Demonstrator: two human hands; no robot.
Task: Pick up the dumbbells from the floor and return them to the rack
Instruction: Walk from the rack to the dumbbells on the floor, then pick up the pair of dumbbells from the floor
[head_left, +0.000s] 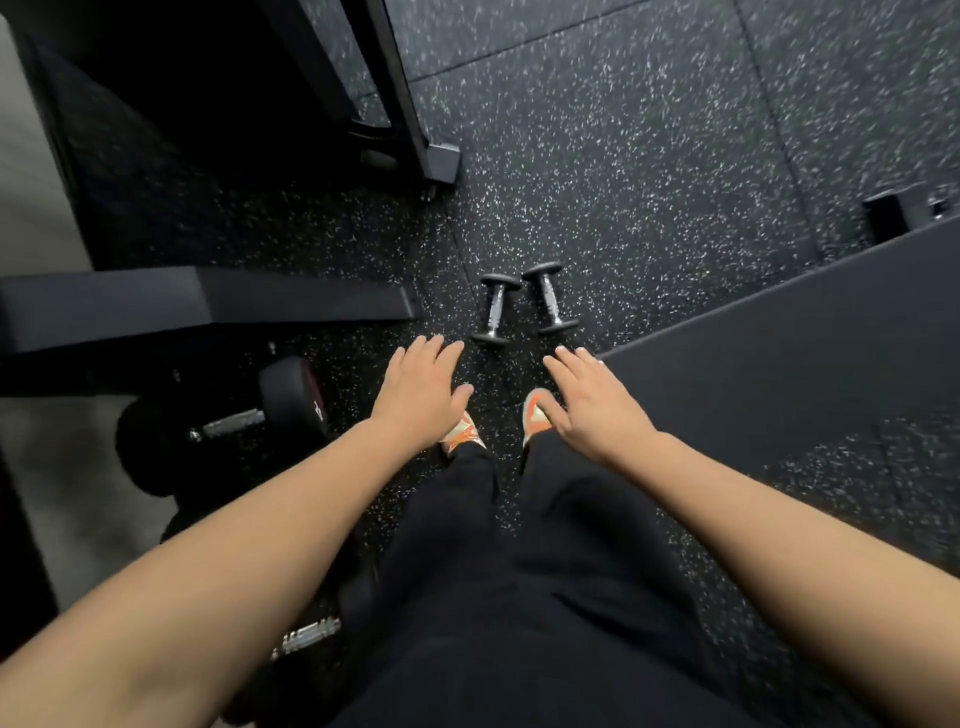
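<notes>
Two small dumbbells with black heads and chrome handles lie side by side on the speckled rubber floor, the left dumbbell (496, 310) and the right dumbbell (550, 298). My left hand (423, 397) hovers palm down, fingers spread, just below and left of them. My right hand (592, 408) is stretched out the same way, below and right of them. Neither hand touches a dumbbell. A dark rack frame (208, 306) sits at the left, with a large black dumbbell (249, 415) beneath it.
My orange and white shoes (535, 415) and black trousers are below the hands. A black padded bench (779, 395) fills the right side. A black machine leg with a foot (441, 163) stands beyond the dumbbells. Another chrome handle (306, 636) shows at the lower left.
</notes>
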